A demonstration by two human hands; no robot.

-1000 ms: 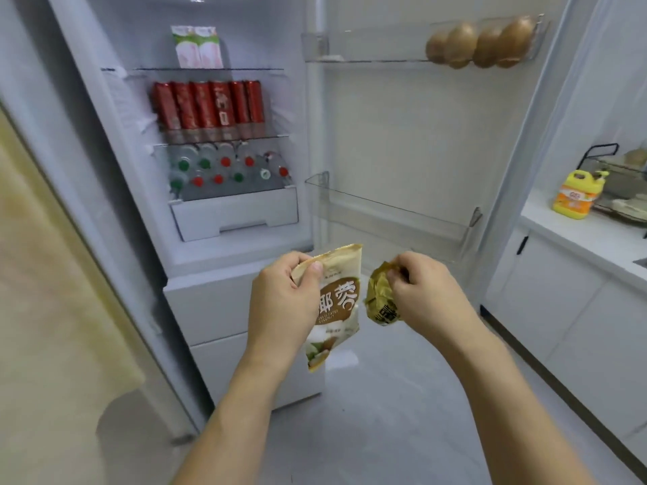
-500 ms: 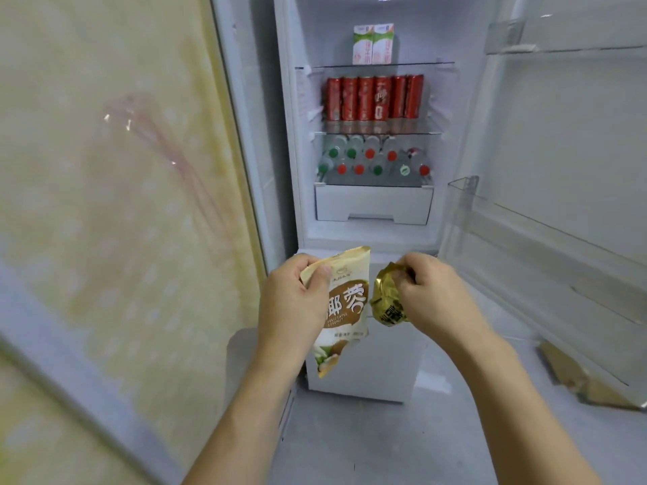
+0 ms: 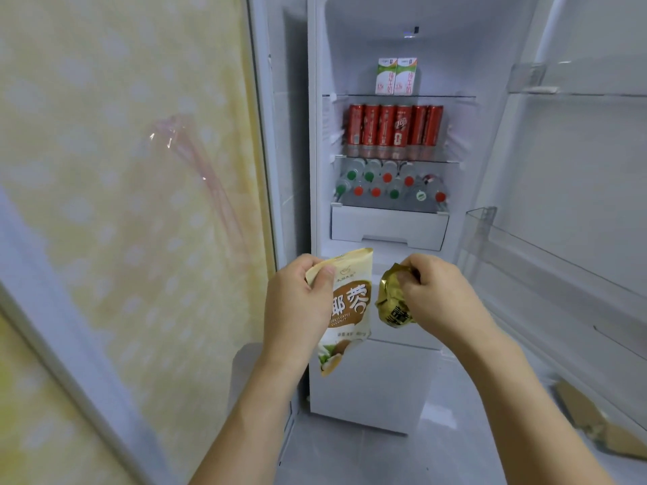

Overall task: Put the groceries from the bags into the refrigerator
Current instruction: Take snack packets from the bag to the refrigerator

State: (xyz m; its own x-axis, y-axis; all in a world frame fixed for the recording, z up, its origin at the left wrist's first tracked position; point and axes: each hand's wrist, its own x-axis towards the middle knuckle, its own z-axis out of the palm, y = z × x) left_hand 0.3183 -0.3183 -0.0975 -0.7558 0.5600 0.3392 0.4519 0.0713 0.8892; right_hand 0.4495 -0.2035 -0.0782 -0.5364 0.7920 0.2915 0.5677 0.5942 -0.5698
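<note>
Just below the open white refrigerator [image 3: 388,225] compartment, the left hand [image 3: 297,309] is pinching the top corner of a cream-and-brown plastic pouch of desiccated coconut [image 3: 346,309], which is hanging limp; it looks light and floppy, so gripping the sealed top edge seems best. Beside it, the right hand [image 3: 437,295] is curling around a crumpled gold foil packet [image 3: 394,302], likely soft and slippery. Above both hands, shelves of red cans [image 3: 394,129] and bottles [image 3: 388,185] are looking full; the clear door bin [image 3: 525,246] to the right is offering open room.
</note>
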